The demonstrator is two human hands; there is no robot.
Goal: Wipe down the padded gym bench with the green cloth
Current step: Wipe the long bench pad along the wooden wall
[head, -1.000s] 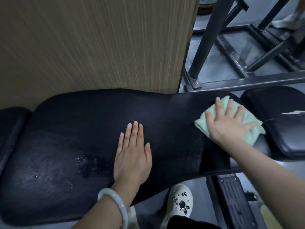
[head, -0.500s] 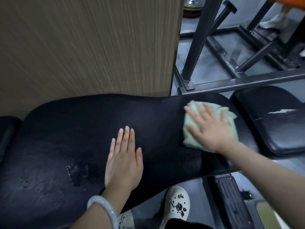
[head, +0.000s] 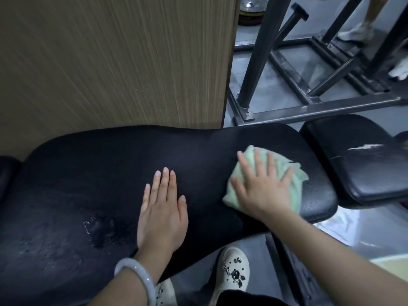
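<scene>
The black padded bench (head: 110, 164) runs across the view from left to right. My right hand (head: 262, 186) presses flat, fingers spread, on the light green cloth (head: 293, 173) near the long pad's right end. The cloth is bunched and mostly covered by the palm. My left hand (head: 162, 208) lies flat on the middle of the pad, fingers together, holding nothing. A wet patch (head: 103, 230) shows on the pad left of my left hand.
A separate black seat pad (head: 362, 164) with a white tear lies to the right. A wood-grain panel (head: 110, 58) stands behind the bench. A steel rack frame (head: 309, 107) and another person's feet (head: 357, 29) are at the back right. My white clogs (head: 231, 274) are below the bench.
My right hand slid the cloth left along the pad from the right end, then towards the near edge. My left hand stayed planted in the middle.
</scene>
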